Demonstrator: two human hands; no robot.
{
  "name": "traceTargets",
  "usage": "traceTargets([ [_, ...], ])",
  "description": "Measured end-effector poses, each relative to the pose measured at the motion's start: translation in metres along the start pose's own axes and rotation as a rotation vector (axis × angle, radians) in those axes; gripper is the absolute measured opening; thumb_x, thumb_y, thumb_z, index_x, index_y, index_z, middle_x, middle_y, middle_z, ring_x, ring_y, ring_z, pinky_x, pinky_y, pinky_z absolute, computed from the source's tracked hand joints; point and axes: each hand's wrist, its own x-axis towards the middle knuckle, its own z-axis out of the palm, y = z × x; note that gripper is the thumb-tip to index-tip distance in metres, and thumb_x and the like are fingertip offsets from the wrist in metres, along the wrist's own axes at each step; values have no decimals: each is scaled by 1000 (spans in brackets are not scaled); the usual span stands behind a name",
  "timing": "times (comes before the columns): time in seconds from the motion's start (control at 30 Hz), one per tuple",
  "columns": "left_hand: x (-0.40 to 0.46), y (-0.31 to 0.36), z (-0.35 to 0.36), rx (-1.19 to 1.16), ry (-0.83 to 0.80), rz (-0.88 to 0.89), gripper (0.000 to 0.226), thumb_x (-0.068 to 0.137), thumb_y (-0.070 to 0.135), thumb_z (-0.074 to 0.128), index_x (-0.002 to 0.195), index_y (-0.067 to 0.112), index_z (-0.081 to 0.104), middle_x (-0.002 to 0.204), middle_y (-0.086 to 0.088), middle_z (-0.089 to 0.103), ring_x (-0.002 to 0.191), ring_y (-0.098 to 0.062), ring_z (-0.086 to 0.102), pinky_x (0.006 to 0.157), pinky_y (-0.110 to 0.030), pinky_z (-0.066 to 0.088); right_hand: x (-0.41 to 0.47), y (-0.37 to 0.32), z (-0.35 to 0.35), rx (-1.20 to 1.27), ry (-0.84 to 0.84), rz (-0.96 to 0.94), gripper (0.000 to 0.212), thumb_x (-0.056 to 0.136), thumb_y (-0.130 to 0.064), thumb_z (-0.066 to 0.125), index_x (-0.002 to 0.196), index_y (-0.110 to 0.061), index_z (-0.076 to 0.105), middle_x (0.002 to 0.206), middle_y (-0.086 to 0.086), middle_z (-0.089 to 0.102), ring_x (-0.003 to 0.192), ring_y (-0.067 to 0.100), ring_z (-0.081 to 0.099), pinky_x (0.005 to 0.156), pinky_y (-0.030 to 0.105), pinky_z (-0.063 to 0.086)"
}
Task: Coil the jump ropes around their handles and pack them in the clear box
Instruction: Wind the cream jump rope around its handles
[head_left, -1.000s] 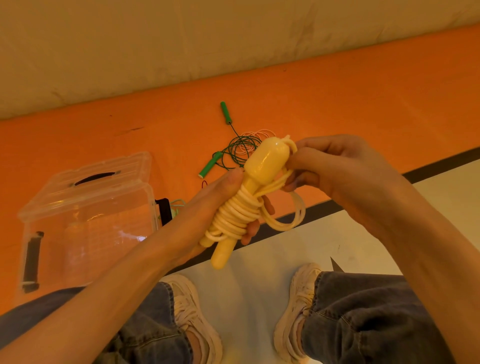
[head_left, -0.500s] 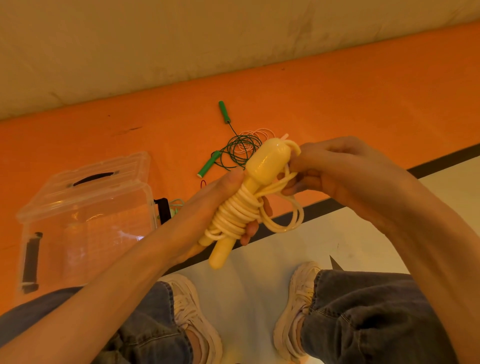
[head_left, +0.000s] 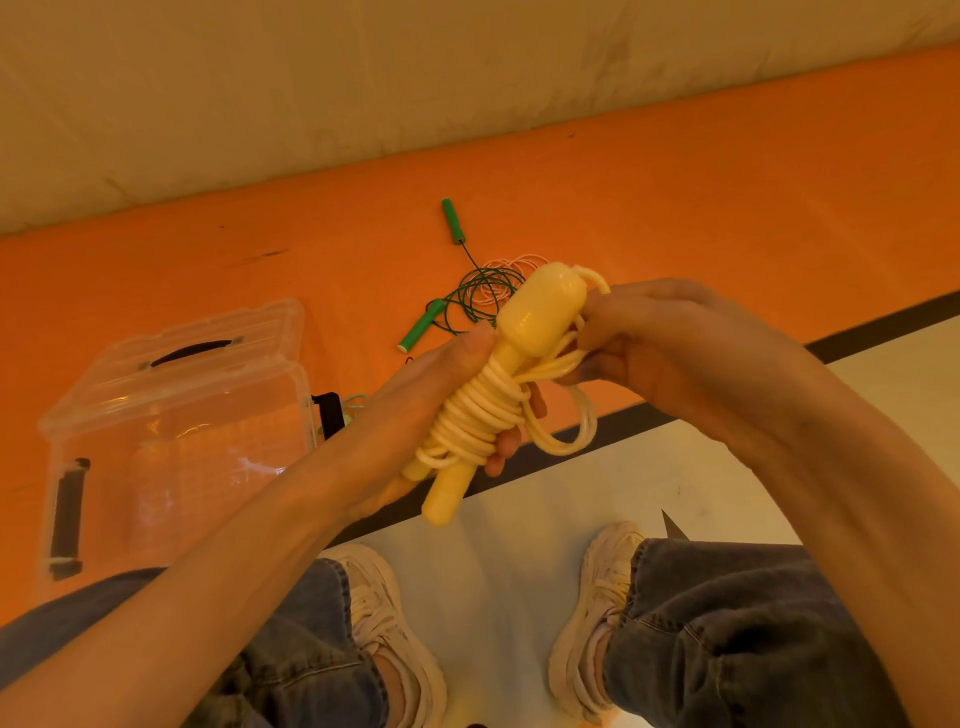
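Behind the yellow jump rope (head_left: 498, 384), the left hand (head_left: 415, 415) had its palm and most fingers hidden; the right hand (head_left: 670, 348) had its fingertips buried in the cord beside the upper handle; the green jump rope (head_left: 467, 301) lay partly covered beyond it; left of it, the clear box (head_left: 171, 447) blurred a small pale-green item at its latch.

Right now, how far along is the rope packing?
Nothing can be seen packed in the clear box. In hand: the yellow jump rope, mostly coiled around its handles, gripped by the left hand while the right hand works a last loose loop. Left: finish it, box it, then coil the green jump rope lying loose on the orange floor.
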Motion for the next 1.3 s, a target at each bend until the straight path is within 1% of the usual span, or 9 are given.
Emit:
traceTargets([
  [0.07,0,2,1,-2,-6,5,59,77,52,43,102,-1,51,65,0,65,53,-11,57,49,-22,49,1,0,0,121,-25,27,28,85,10,47,64,3,64,78,17,60,72,20,63,71,27,57],
  [0.13,0,3,1,4,-5,15,60,77,53,46,104,-1,50,66,1,66,54,-11,58,50,-22,49,2,0,-2,176,-59,51,16,82,10,48,84,14,63,87,21,60,80,25,63,78,31,57],
  [0.23,1,4,1,15,1,27,69,76,57,52,109,-4,47,69,0,67,56,-12,59,52,-23,50,1,1,-4,162,-41,52,27,85,14,40,105,26,52,100,29,57,91,31,62,83,34,55],
  [0.47,3,0,4,42,118,-4,68,76,51,47,115,-5,48,67,-3,64,51,-14,57,50,-24,47,-3,7,3,-79,96,-50,22,89,4,53,102,-1,70,96,14,73,88,20,71,76,21,57],
  [0.6,4,-2,5,28,154,-27,69,81,52,50,118,-6,48,68,-4,64,52,-14,57,50,-24,47,0,7,5,-26,160,4,23,87,6,55,107,-2,66,96,20,71,86,30,71,69,25,59],
  [0.73,3,-4,5,18,162,-60,65,89,54,52,116,-5,50,71,-5,66,54,-13,58,50,-24,48,4,9,5,74,245,37,44,80,12,61,119,-6,50,105,26,66,86,39,68,67,32,59],
  [0.9,5,-3,4,-17,172,-76,61,83,50,45,112,-3,52,70,-5,66,52,-13,58,48,-24,48,6,12,3,-64,255,-5,36,80,5,66,111,-11,56,89,4,73,68,4,64,64,14,48],
  [1.1,4,0,3,-2,182,-51,71,84,50,43,122,-10,45,66,-2,66,52,-13,58,49,-25,50,1,13,2,84,290,-100,37,75,5,71,102,-13,54,86,9,74,74,17,71,70,24,57],
  [1.3,3,3,3,55,281,12,74,84,53,48,124,-9,44,75,-5,68,57,-14,61,51,-24,52,-4,9,5,-102,242,-169,14,72,-10,75,86,-11,72,89,4,74,85,13,70,81,26,56],
])
